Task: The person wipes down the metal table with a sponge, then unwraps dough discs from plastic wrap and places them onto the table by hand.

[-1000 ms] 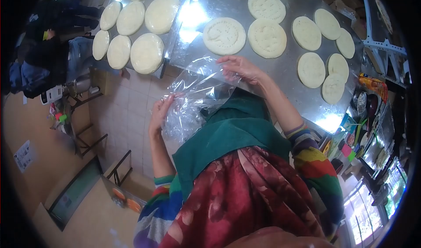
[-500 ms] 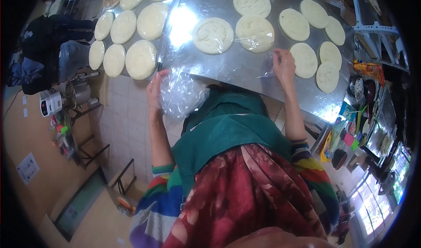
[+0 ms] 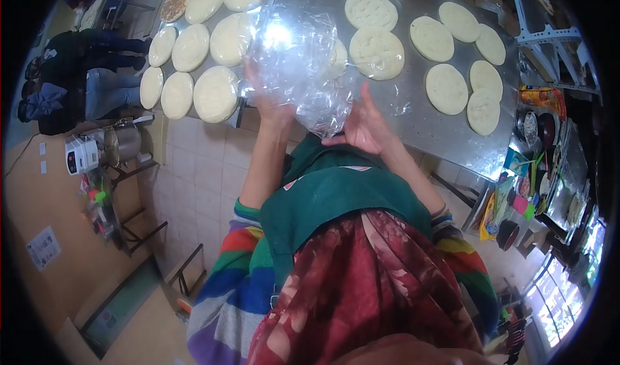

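Observation:
Crinkled clear plastic film (image 3: 310,68) is bunched above the metal table's front edge, between my two hands. My left hand (image 3: 271,100), blurred at the fingers, grips its left side. At the lower right of the film is my right hand (image 3: 365,126), thumb raised and fingers apart, touching or very near the plastic. Behind the film a pale round pizza base (image 3: 339,58) is partly hidden. Just beyond my right hand lies another pizza base (image 3: 377,53), its surface dimpled, overlapping one farther back (image 3: 371,12).
Several pizza bases (image 3: 447,89) lie on the right of the metal table (image 3: 413,129). Shiny, film-covered bases (image 3: 216,94) fill the left section. A stand mixer (image 3: 82,154) is at left, people (image 3: 103,87) stand beyond it, and a cluttered counter (image 3: 562,178) is at right.
My left hand has moved right and up with the plastic, which is now spread over the table edge. My right hand has come left and down from the bases to the film.

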The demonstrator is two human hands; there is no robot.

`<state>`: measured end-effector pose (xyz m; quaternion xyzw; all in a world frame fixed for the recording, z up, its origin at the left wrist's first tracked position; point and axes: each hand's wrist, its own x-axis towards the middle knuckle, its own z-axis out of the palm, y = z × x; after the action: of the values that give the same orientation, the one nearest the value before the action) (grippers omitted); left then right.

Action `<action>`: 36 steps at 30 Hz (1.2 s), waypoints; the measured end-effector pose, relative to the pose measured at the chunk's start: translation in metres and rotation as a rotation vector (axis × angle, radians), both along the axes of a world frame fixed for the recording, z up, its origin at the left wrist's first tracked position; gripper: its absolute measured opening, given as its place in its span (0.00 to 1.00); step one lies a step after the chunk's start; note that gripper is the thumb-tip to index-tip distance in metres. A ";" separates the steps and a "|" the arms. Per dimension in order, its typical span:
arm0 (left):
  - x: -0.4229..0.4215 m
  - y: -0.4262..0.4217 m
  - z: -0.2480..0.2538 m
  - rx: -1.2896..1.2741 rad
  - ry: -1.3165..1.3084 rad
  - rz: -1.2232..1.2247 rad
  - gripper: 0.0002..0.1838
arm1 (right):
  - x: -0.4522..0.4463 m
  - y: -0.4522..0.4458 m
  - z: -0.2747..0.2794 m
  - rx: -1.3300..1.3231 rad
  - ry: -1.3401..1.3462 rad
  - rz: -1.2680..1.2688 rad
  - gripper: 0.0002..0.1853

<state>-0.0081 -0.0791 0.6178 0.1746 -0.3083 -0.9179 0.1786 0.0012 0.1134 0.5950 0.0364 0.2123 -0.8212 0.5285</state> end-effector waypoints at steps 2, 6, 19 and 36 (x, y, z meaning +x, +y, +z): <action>0.003 0.010 0.010 0.066 -0.032 0.006 0.28 | -0.006 -0.006 0.012 -0.036 -0.029 -0.142 0.39; 0.026 -0.010 0.001 -0.167 -0.030 -0.029 0.29 | -0.018 0.006 -0.005 0.181 0.117 -0.106 0.37; 0.119 -0.099 -0.017 -0.761 -0.739 -0.330 0.19 | -0.142 -0.033 -0.084 1.401 1.485 -0.134 0.25; 0.120 -0.071 -0.033 -0.995 -0.445 -0.366 0.14 | -0.162 -0.026 -0.092 0.993 1.398 -0.175 0.20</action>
<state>0.1122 -0.1506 0.5846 0.2023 -0.7584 -0.6195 0.0080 -0.1611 0.0877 0.5026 -0.2345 0.8199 -0.5049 0.1339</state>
